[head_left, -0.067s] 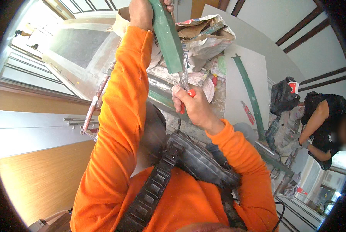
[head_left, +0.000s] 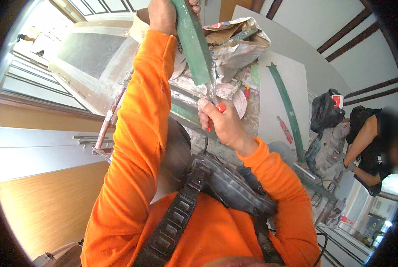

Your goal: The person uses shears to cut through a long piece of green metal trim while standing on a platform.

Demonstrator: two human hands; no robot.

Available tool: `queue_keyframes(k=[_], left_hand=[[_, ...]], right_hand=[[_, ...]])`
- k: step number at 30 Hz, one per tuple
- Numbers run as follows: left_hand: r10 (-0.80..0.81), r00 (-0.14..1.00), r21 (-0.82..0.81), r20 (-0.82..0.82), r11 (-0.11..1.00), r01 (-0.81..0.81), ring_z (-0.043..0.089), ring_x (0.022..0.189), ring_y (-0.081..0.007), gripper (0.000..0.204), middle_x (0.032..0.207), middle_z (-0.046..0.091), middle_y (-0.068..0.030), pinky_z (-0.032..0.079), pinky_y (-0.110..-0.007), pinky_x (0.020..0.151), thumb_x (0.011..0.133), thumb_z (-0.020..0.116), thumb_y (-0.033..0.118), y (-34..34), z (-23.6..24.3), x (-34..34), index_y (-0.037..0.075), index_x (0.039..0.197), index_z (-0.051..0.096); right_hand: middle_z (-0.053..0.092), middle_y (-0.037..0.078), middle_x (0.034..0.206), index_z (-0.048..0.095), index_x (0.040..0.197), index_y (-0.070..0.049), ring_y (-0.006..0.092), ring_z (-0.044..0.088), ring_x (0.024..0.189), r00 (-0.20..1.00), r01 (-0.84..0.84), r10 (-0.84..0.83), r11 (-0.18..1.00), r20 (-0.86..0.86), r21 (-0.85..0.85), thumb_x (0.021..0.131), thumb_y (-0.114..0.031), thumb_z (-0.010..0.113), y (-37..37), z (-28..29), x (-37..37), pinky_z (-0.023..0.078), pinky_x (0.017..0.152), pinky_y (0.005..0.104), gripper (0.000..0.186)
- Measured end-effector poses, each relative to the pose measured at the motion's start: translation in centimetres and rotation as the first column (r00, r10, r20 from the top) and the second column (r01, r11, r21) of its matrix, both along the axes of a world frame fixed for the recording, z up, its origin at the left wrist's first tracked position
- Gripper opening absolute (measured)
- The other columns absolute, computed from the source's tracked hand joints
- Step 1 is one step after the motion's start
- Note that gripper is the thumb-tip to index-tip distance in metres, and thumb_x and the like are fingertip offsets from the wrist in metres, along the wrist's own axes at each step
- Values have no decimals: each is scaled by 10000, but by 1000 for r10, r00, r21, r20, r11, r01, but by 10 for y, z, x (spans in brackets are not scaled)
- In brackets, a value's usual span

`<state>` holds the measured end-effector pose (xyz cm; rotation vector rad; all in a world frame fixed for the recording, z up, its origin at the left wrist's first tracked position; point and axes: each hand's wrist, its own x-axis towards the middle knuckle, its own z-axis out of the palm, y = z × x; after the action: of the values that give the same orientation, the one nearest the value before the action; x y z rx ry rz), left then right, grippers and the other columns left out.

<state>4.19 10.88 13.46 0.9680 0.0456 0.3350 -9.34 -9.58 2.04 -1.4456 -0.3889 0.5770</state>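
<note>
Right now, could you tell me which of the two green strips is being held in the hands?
The straight green strip, gripped by the left hand with the right hand at its lower end. The curved green strip lies untouched on the white board.

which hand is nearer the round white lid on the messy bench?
Right. The right hand, gripping a red-handled cutting tool, sits right beside the round white lid in the view. The left hand is up at the top edge, holding the green strip.
</note>
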Motion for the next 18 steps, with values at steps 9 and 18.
queue_keyframes(k=[9,18], left_hand=[[-10,989,-90,149,996,24,529,538,-230,614,648,527,-82,464,-343,502,980,423,661,-6,4,-3,68,960,582],[-18,999,-61,51,998,21,561,531,-250,639,652,566,-99,502,-347,501,978,424,674,-6,0,-4,57,939,585]], right_hand=[[505,-15,567,558,701,-75,98,482,489,965,72,-51,995,-255,71,1007,-304,598,2,1,-2,396,458,296,384],[539,66,556,602,740,-9,184,532,522,992,125,-119,978,47,-165,979,-305,600,1,-22,10,426,518,379,381]])
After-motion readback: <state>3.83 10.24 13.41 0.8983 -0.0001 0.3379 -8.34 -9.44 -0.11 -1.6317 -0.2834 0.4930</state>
